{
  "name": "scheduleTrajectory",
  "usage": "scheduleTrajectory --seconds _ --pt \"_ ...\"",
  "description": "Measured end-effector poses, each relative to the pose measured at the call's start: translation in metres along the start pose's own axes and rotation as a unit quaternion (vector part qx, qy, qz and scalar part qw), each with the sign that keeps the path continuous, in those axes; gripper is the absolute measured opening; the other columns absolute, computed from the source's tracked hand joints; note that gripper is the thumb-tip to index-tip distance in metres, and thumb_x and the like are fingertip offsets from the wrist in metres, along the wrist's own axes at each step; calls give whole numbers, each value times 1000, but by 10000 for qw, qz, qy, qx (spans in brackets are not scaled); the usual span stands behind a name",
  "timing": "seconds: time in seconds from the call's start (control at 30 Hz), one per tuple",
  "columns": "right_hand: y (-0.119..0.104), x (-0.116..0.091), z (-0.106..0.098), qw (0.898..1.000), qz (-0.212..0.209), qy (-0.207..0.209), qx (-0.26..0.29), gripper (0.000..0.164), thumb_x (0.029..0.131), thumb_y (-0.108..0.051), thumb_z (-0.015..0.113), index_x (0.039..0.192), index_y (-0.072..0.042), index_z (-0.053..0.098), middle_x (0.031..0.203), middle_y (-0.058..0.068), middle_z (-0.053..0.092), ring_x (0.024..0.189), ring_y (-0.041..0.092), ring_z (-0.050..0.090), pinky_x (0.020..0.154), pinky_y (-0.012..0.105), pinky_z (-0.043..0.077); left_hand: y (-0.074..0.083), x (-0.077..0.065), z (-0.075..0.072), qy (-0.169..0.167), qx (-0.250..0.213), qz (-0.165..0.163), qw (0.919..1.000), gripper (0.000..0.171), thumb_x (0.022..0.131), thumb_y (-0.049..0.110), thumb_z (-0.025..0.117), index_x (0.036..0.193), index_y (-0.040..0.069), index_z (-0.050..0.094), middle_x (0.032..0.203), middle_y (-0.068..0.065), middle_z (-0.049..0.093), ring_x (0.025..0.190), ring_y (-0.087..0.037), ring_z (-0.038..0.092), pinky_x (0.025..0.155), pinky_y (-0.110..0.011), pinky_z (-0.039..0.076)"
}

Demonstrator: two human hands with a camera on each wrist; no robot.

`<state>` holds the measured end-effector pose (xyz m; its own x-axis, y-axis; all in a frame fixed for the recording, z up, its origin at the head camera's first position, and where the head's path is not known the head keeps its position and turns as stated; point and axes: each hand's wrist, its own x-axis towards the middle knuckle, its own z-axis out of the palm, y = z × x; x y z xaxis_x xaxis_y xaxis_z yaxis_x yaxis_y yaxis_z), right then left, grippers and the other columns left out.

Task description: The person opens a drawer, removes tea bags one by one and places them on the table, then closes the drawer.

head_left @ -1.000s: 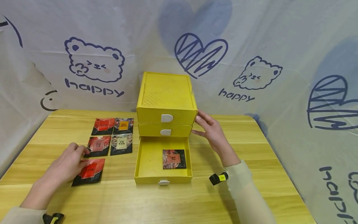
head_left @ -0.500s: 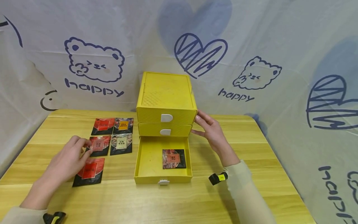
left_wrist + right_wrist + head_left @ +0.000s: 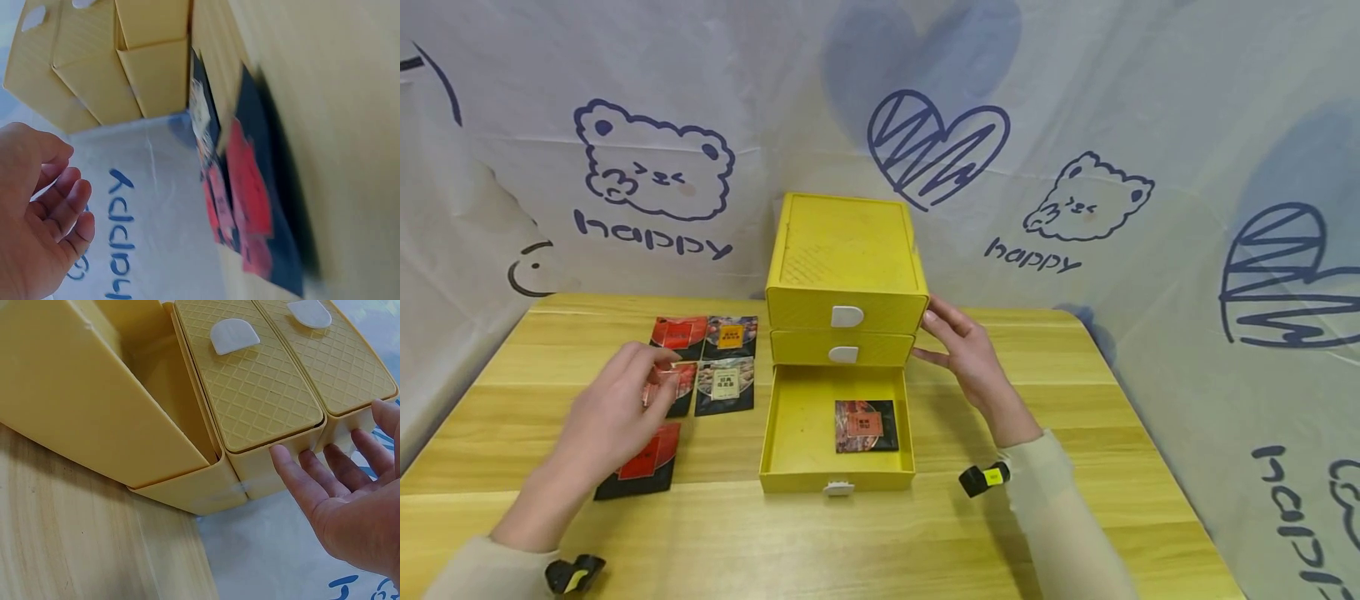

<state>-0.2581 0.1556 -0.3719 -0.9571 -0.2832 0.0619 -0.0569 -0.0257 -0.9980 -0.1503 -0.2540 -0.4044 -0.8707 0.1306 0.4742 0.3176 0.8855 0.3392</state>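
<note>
My left hand (image 3: 613, 412) is above several black-and-red sachets at the left, its fingers loosely bent and holding nothing in the left wrist view. It partly hides the front sachet (image 3: 658, 467) and the middle-left sachet (image 3: 683, 387). Behind and beside these lie a red-labelled sachet (image 3: 679, 335), an orange-labelled one (image 3: 731, 337) and a pale-labelled one (image 3: 725, 386). My right hand (image 3: 973, 367) touches the right side of a yellow drawer cabinet (image 3: 850, 242) with its fingertips. The cabinet's bottom drawer (image 3: 797, 433) is pulled out, with one sachet (image 3: 867, 427) lying flat in it.
Both upper drawers, with white handles (image 3: 847, 316), are pushed in. The cabinet stands on a wooden table (image 3: 737, 550), near a white printed cloth (image 3: 820, 100) that hangs behind. The pulled-out drawer juts toward the table's front.
My left hand has risen and moved forward and right, away from the front sachet and over the middle-left one. The right hand and the drawer stay put.
</note>
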Motion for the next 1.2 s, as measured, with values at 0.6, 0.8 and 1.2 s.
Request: scheduleTrajectory --seconds 0.6,0.8,1.2 --pt "1 1 1 10000 -23 15 -34 46 89 -33 56 133 -25 45 137 1 41 116 19 43 84 47 48 46 30 18 207 -387 891 9951 26 83 18 63 107 10 55 101 -2 51 82 -13 47 56 -34 49" --pt "2 1 0 10000 13 35 -14 48 88 -35 57 133 -25 45 138 1 40 116 19 43 85 47 48 63 41 27 222 -473 1187 9916 24 83 21 62 105 13 56 100 0 51 82 -10 48 54 -30 48" --pt "-15 -9 7 9999 55 -22 -113 47 92 -28 53 136 -20 41 139 5 38 116 19 43 87 49 45 100 64 42 -76 -595 1888 9802 20 85 21 60 102 12 57 98 2 51 85 -10 45 65 -30 48"
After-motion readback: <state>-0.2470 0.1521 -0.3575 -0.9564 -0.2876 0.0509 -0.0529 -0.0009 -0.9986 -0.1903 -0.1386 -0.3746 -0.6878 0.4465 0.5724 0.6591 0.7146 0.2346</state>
